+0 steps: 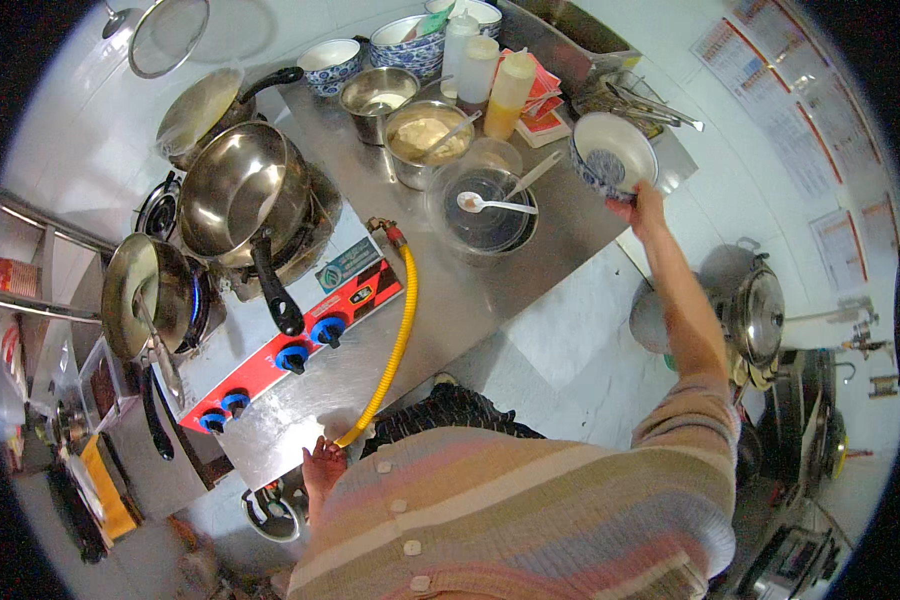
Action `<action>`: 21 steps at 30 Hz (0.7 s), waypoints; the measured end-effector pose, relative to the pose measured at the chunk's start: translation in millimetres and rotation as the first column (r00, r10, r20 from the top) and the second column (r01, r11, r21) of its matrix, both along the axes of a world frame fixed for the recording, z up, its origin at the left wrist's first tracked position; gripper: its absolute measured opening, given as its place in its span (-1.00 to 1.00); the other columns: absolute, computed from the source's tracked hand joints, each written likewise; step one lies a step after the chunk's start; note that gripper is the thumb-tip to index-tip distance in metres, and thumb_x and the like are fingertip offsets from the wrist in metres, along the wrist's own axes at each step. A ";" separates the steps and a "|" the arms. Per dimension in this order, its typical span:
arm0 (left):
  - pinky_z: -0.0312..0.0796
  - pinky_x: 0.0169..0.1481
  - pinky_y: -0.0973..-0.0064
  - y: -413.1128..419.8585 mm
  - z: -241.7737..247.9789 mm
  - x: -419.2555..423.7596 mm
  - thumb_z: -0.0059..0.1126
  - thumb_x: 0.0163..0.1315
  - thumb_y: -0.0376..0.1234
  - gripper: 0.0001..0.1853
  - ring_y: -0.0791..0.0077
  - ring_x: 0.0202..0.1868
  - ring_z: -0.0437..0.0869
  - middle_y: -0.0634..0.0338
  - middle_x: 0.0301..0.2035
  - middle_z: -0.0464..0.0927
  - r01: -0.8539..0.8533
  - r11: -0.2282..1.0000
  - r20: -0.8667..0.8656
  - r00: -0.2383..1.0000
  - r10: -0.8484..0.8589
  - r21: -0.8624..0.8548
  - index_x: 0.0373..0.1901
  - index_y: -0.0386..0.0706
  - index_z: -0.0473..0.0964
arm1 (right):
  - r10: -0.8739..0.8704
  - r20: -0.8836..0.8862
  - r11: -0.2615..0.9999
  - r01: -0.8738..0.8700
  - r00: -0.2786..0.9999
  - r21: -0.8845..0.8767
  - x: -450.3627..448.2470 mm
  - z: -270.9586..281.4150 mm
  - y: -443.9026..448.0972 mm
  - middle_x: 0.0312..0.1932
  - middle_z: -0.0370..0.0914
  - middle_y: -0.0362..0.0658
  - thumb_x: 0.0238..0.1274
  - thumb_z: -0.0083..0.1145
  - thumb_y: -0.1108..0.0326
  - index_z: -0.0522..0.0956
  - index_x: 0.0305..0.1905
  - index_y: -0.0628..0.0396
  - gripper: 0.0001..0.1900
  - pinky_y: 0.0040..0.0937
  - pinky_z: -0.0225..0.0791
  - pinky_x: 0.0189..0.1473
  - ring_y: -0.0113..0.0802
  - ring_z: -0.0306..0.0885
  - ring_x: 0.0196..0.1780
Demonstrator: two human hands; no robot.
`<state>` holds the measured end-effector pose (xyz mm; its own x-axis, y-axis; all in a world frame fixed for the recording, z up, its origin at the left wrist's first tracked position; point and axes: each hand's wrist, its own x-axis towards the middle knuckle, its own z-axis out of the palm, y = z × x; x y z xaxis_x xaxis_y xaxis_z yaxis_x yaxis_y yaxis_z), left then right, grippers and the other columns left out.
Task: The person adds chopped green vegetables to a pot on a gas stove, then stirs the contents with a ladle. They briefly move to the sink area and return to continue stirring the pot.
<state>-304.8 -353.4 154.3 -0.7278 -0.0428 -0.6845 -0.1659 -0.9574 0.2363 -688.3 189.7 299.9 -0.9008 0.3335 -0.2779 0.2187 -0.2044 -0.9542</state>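
Note:
My right hand (640, 208) grips the rim side of a blue-and-white bowl (621, 150), tilted so its inside shows, at the right end of the steel worktop (450, 300). Left of the bowl, a white spoon (495, 203) and another utensil lie across a round container with a clear lid (469, 232). My left hand (322, 465) hangs by the worktop's front edge with its fingers apart, near the yellow gas hose (401, 341), and holds nothing that I can see. On the gas stove (292, 315) at the left stand a steel pot (244, 187) and a pan (146, 292) with a metal utensil inside.
Squeeze bottles (511, 94), a steel pot of pale powder (429, 142), another steel pot (379, 97) and stacked patterned bowls (407, 49) stand at the back. Metal tongs (656, 105) lie at the back right. A blue flame burns under the left pan. A lidded pot (761, 307) is at right.

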 end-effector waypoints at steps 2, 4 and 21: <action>0.24 -0.28 0.46 4.5 -4.7 4.2 -0.43 0.15 0.05 -0.46 0.40 -0.43 0.38 0.17 -0.48 0.43 -0.005 1.000 0.002 1.000 0.005 -0.022 -0.34 -0.23 0.40 | -0.093 -0.038 0.995 0.091 0.995 -0.046 -1.8 -41.0 5.1 -0.34 0.34 0.16 0.00 -0.32 0.35 0.17 -0.11 0.42 -0.63 -0.20 0.46 -0.46 -0.04 0.45 -0.43; 0.26 -0.27 0.48 10.8 9.6 6.5 -0.44 0.15 0.05 -0.45 0.38 -0.42 0.39 0.16 -0.51 0.41 -0.050 0.999 0.013 0.999 0.050 -0.003 -0.35 -0.23 0.39 | -0.114 -0.101 0.958 0.083 0.988 -0.274 -6.9 -78.7 2.8 -0.31 0.33 0.13 0.00 -0.30 0.35 0.20 -0.11 0.37 -0.64 -0.19 0.45 -0.41 -0.04 0.45 -0.37; 0.29 -0.12 0.42 -96.4 138.1 -6.1 -0.30 0.09 0.09 -0.33 0.29 -0.30 0.43 0.00 -0.32 0.39 -0.455 0.856 -0.211 0.887 0.412 -0.243 -0.15 -0.42 0.24 | -0.042 0.457 0.828 -0.225 0.888 0.514 -24.3 -104.1 37.9 -0.08 0.27 0.10 0.02 -0.09 -0.06 0.26 -0.04 0.33 -0.39 -0.27 0.36 -0.19 -0.16 0.32 -0.09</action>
